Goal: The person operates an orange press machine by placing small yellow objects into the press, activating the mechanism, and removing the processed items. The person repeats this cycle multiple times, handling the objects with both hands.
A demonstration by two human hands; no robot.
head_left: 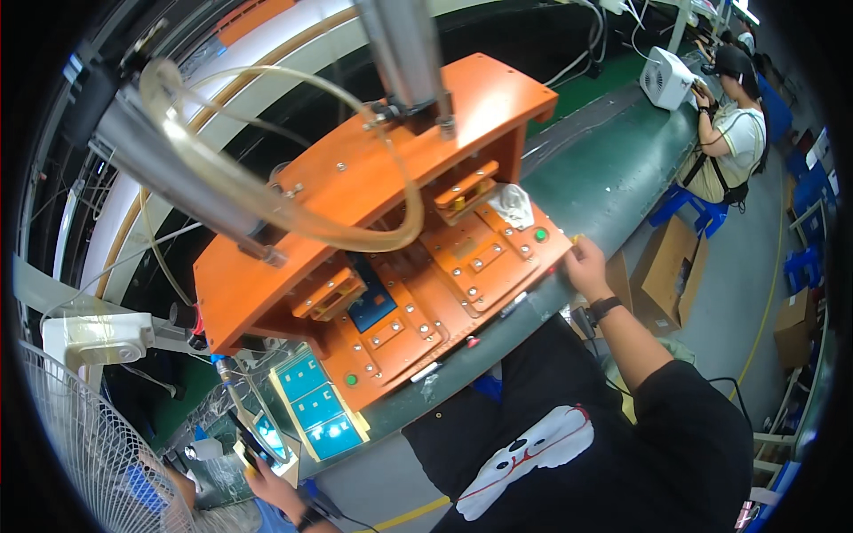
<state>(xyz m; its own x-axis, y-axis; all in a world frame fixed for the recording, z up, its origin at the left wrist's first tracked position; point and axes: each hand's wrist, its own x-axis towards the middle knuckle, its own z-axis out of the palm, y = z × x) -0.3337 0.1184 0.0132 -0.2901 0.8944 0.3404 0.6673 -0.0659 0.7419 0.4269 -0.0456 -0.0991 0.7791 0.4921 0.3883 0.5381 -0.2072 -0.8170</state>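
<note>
An orange press machine [373, 204] stands on the green bench in front of me. My right hand [586, 269] is at its right front corner, fingers curled together beside a green button [540, 234]; a small yellowish bit shows at the fingertips, too little to name. My left hand [274, 490] is low at the left, its fingers bent round the end of a dark, thin piece [251, 451] that I cannot make out. Near it lies a cream-edged sheet with blue glossy panels [318, 406]. Inside the press lies a blue plate [370, 304], partly hidden by the frame.
A white crumpled cloth [512, 206] rests on the press. Clear hoses and metal cylinders [404, 53] rise above it. A wire fan guard [89, 444] stands at the left. A cardboard box [668, 274] is right of the bench [595, 169]. A person [733, 133] sits farther along.
</note>
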